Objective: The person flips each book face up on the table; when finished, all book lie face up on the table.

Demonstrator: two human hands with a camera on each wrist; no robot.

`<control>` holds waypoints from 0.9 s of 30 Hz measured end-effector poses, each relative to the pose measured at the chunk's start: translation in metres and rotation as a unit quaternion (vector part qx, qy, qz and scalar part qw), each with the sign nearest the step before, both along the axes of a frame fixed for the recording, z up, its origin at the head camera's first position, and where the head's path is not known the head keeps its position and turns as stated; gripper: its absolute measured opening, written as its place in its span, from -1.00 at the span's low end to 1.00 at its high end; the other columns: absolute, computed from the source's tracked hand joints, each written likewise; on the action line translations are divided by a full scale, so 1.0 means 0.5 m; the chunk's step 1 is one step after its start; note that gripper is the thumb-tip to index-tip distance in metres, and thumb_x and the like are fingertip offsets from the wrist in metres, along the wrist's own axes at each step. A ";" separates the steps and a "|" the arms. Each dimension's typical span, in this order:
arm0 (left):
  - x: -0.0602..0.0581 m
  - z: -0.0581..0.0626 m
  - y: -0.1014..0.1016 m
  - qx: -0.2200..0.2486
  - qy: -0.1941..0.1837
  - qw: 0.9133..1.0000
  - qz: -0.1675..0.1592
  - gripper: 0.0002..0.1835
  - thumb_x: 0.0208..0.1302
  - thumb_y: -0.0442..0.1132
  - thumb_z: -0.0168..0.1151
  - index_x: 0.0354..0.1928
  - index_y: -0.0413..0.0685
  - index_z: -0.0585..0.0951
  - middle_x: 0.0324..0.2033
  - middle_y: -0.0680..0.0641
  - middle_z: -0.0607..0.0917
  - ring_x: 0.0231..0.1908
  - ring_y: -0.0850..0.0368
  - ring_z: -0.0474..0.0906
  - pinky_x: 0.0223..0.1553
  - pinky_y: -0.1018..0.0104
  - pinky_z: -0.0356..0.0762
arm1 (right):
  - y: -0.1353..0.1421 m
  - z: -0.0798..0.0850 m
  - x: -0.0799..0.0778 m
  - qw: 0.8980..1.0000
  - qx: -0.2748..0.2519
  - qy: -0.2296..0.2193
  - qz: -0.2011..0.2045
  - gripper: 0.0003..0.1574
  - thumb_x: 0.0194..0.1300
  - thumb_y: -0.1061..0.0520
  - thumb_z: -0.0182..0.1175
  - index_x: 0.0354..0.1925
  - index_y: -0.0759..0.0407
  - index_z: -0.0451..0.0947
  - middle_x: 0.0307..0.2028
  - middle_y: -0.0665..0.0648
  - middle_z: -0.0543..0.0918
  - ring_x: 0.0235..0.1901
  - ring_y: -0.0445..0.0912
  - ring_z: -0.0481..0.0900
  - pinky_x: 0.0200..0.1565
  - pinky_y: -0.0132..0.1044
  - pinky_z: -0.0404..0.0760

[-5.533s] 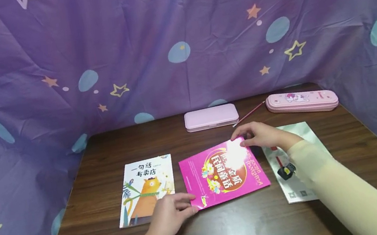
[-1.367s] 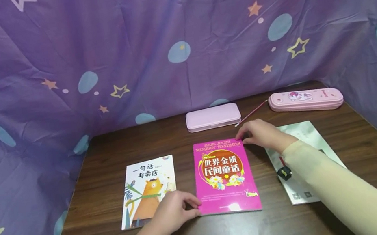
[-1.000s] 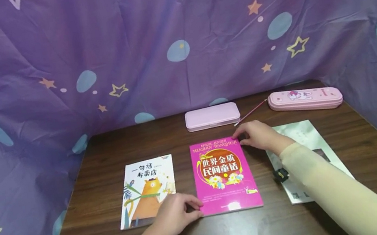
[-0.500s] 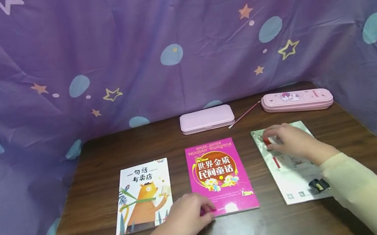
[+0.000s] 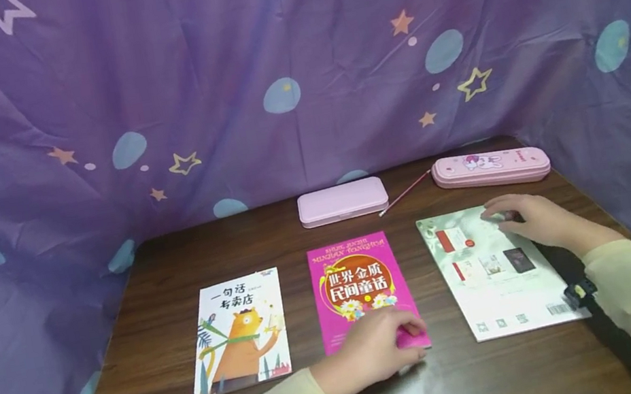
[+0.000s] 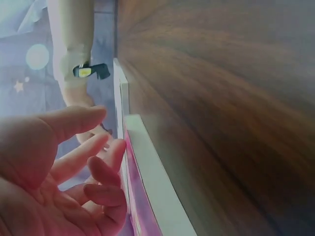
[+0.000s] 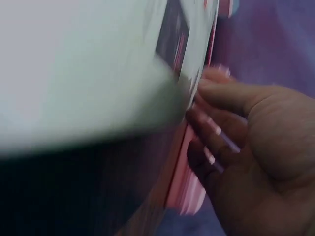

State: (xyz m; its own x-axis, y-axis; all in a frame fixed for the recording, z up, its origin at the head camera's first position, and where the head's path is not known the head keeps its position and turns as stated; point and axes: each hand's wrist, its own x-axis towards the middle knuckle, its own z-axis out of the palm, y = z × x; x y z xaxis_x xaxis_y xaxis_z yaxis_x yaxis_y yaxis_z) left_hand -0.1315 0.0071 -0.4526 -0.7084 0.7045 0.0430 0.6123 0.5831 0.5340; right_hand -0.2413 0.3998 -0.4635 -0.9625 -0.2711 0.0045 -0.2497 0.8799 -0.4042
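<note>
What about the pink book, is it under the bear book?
No, the pink book lies beside the bear book, with table showing between them.

Table [image 5: 160, 270], one, dark brown with wood grain; glossy reflection on the near part. Directly upon it:

Near row, three thin books, closed, flat, set apart from one another:
– Left: white book [image 5: 231, 348], cover showing an orange bear in a green scarf, dark Chinese title.
– Middle: pink book [image 5: 332, 322], white Chinese title on a red-brown oval, flowers beneath.
– Right: pale green book [image 5: 492, 296], small printed pictures, barcode at near right corner.

Far row:
– Left: pencil case [image 5: 343, 201], plain light pink.
– Between the cases: red pencil [image 5: 408, 192], slanting.
– Right: rabbit case [image 5: 491, 169], pink, rounded ends.
</note>
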 end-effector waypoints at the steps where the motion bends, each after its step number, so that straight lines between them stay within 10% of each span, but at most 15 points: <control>1: -0.001 -0.001 0.008 0.000 -0.001 1.000 0.002 -0.67 0.16 -0.12 0.54 -0.02 0.13 0.76 -0.22 0.23 0.80 -0.21 0.47 0.63 -0.08 0.64 0.47 | 0.010 -0.003 -0.003 1.000 -0.005 0.001 0.000 -0.58 0.38 0.28 0.27 0.19 0.16 0.64 0.29 0.37 0.56 0.06 0.20 0.60 0.11 0.25 0.53; 27: 0.015 -0.014 0.195 -0.154 0.144 0.977 0.026 -0.46 0.01 0.29 0.55 0.02 0.31 0.72 -0.21 0.19 0.72 -0.28 0.37 0.60 -0.37 0.47 0.51 | 0.103 -0.017 -0.039 0.996 -0.042 0.002 0.076 -0.34 0.05 0.43 0.46 0.15 0.11 0.70 0.27 0.39 0.57 -0.22 -0.22 0.56 -0.19 -0.29 0.59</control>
State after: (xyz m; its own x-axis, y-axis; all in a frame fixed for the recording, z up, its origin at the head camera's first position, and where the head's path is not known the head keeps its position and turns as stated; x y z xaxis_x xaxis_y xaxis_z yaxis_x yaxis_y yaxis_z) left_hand -0.1240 0.1044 -0.4594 -0.7337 0.6785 0.0380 0.6763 0.7236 0.1378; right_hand -0.2606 0.4513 -0.4720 -0.9104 -0.4121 0.0361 -0.3788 0.7954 -0.4731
